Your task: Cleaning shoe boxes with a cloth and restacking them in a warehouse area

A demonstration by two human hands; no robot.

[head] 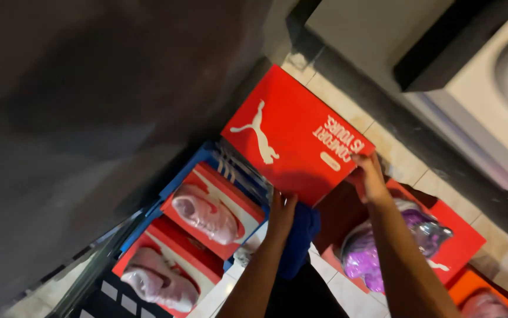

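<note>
A red shoebox lid (292, 132) with a white animal emblem is held up between my two hands. My left hand (281, 213) grips its near edge, just above a dark blue cloth (300, 235). At the lid's right corner, my right hand (370, 175) pinches the edge. Under the lid lies an open red shoebox (463, 238) holding a shoe wrapped in purple and clear plastic (383, 247).
To the left, two open red boxes with pink-wrapped shoes (204, 212) (154, 280) rest on blue boxes (230, 165). A dark blurred surface (89, 118) fills the upper left. An orange box (480, 294) sits at lower right. White furniture (489, 76) stands on the tiled floor (395, 156).
</note>
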